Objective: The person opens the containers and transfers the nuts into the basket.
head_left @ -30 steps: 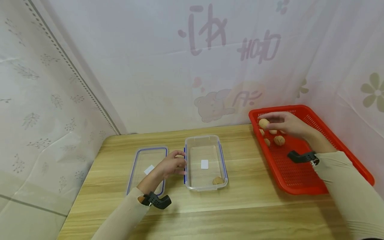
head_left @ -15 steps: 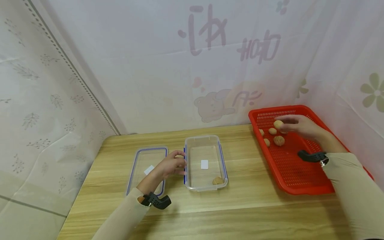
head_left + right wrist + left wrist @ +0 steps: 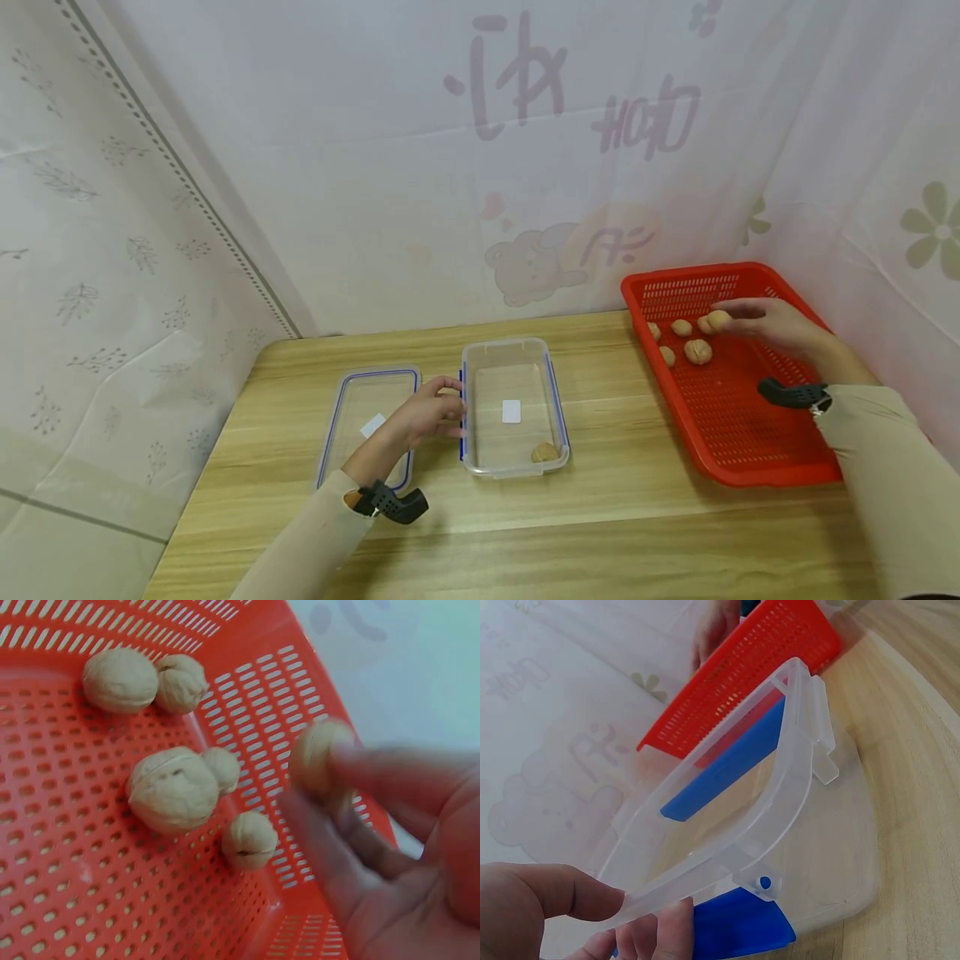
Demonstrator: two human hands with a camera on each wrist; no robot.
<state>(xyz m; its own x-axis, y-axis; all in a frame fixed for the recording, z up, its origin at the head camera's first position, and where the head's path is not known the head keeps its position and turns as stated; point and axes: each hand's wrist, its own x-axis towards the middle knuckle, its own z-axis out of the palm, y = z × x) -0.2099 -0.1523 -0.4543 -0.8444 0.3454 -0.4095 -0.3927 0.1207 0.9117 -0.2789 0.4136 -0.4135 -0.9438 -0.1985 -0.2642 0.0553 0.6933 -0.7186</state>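
Note:
My right hand [image 3: 776, 327] pinches a walnut [image 3: 321, 761] between thumb and fingers, above the far part of the red basket [image 3: 693, 433]. Several other walnuts [image 3: 174, 791] lie on the basket's floor, beside and below that hand. At the left, my left hand [image 3: 429, 414] grips the near-left wall of a clear plastic box [image 3: 780, 810]; in the left wrist view its thumb lies at the rim and its fingers by a blue side latch [image 3: 742, 926]. One walnut [image 3: 545, 452] sits in the box's near right corner.
A clear lid [image 3: 377, 379] with a blue seal lies flat left of the box, partly behind my left forearm. Printed curtains [image 3: 375, 208] rise behind the wooden table [image 3: 600, 533], close to the basket's far and right sides.
My right hand has moved rightward and slightly lower over the basket, with the walnut still pinched. The left hand and the box have not moved.

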